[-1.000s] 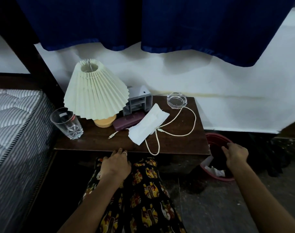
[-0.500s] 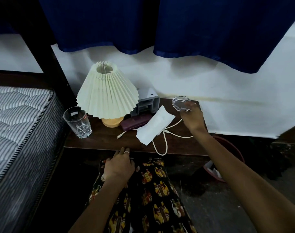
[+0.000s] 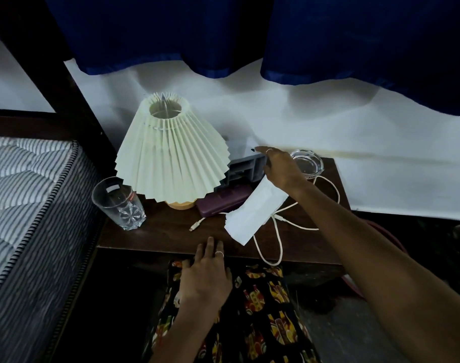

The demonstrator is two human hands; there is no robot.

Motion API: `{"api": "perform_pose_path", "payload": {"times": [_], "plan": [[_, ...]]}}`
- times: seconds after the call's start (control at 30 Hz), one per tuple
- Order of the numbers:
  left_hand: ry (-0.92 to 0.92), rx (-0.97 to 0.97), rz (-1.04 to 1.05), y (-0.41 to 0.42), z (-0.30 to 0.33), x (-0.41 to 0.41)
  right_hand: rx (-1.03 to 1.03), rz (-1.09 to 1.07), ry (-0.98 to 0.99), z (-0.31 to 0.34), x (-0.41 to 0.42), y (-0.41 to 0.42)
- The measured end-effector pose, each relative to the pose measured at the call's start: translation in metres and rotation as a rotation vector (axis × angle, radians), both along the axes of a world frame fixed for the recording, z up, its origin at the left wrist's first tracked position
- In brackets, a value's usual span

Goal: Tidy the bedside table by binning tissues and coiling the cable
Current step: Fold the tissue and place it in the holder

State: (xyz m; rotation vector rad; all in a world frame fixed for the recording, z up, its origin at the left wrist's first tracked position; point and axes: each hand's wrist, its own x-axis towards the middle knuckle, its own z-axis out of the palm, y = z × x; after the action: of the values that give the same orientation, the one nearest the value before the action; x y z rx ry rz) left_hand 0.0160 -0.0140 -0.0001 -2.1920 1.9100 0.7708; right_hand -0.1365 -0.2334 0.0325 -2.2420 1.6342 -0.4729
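One tissue [image 3: 255,208] unbinned, cable [image 3: 277,231] uncoiled; right hand [image 3: 281,170] open w/ nothing held, left hand [image 3: 205,279] flat, empty.

Both arms are bare, with no sleeves. The left hand [image 3: 206,277] and the right hand [image 3: 281,167] each wear a thin ring on one finger. At the lower centre, the lap is covered by black cloth [image 3: 260,315] with yellow, orange and red figures.

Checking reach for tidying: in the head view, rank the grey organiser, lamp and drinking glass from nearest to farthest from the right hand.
1. Grey organiser, just left of the right hand.
2. Lamp, further left.
3. Drinking glass, at the table's left edge.
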Motion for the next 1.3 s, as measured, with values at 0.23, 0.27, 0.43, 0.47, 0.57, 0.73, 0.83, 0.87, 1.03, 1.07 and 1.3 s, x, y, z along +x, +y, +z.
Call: {"api": "perform_pose_path", "payload": {"times": [0.23, 0.27, 0.43, 0.47, 0.57, 0.73, 0.83, 0.87, 1.03, 1.07, 1.3], "plan": [[-0.027, 0.019, -0.031, -0.006, -0.002, -0.006, -0.096, 0.051, 0.009, -0.009, 0.009, -0.028], [-0.024, 0.022, -0.028, -0.006, -0.002, -0.007, -0.099, 0.054, 0.016, -0.009, 0.009, -0.031], [-0.011, 0.026, -0.028, -0.008, -0.001, -0.007, -0.122, 0.007, 0.018, -0.005, -0.001, -0.051], [-0.01, 0.026, -0.027, -0.008, -0.001, -0.007, -0.119, -0.007, 0.01, -0.005, -0.003, -0.056], [-0.009, 0.02, -0.029, -0.008, -0.001, -0.006, -0.114, -0.056, 0.007, -0.002, -0.007, -0.068], [-0.003, -0.002, -0.024, -0.009, -0.001, -0.006, -0.046, -0.119, 0.008, 0.005, -0.004, -0.09], [0.002, -0.008, -0.015, -0.009, -0.002, -0.006, 0.011, -0.133, 0.012, 0.009, 0.001, -0.1], [0.004, -0.01, -0.012, -0.009, -0.002, -0.006, 0.026, -0.133, 0.025, 0.01, 0.002, -0.103], [0.014, -0.014, -0.003, -0.012, -0.002, -0.005, 0.082, -0.13, 0.069, 0.014, 0.002, -0.11], [0.015, -0.015, -0.003, -0.012, -0.002, -0.005, 0.096, -0.12, 0.083, 0.015, 0.001, -0.11], [0.019, -0.014, 0.0, -0.012, -0.004, -0.003, 0.143, -0.021, 0.16, 0.021, -0.005, -0.11]]}}
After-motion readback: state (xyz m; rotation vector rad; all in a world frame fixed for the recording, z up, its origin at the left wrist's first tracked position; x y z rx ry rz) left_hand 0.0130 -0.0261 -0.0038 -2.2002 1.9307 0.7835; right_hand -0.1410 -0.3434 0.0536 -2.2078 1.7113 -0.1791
